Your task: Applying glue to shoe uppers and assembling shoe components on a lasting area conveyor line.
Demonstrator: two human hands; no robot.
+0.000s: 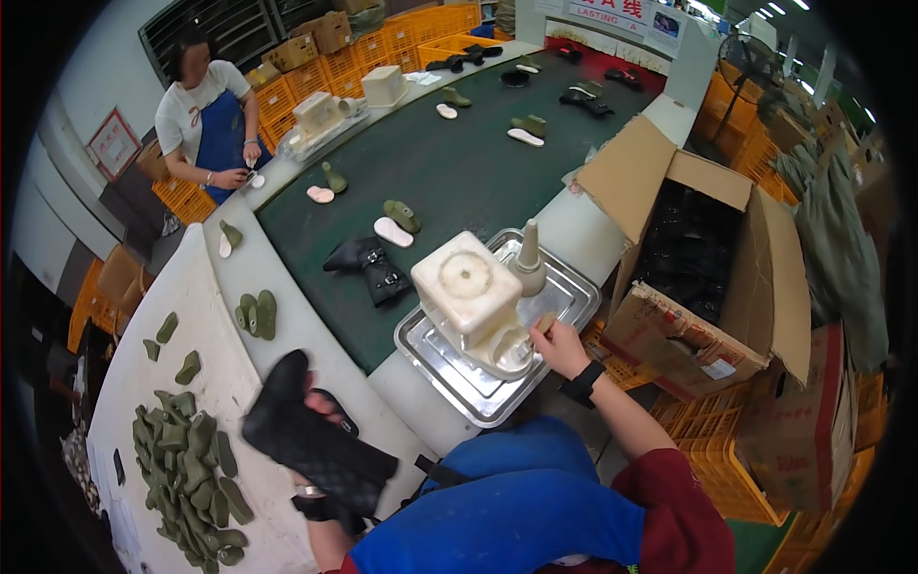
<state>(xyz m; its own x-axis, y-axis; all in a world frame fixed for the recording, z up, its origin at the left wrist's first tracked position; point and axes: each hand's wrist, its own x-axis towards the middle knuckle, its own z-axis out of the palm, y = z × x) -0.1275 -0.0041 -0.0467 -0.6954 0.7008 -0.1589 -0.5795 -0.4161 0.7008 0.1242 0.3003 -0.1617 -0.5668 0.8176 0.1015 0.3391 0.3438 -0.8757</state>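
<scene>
Black boot (320, 442) in left hand's (320, 407) grip

1. A long conveyor with a dark green belt (459, 167) is seen running away through the middle of the room, edged by pale grey side rails (583, 234).
2. A white worktable (206, 364) is set along the left of the belt.
3. Stacks of orange plastic crates (382, 48) are lined up at the far end and along the right side.
4. A large open brown cardboard box (765, 287) is placed to the right of the belt, on top of orange crates.
5. A pale wall with a red-framed notice (115, 143) is seen at the left.
6. A dark louvred window (206, 29) is set above the far crates.
7. Ceiling strip lights (770, 10) are lit at the upper right.
</scene>
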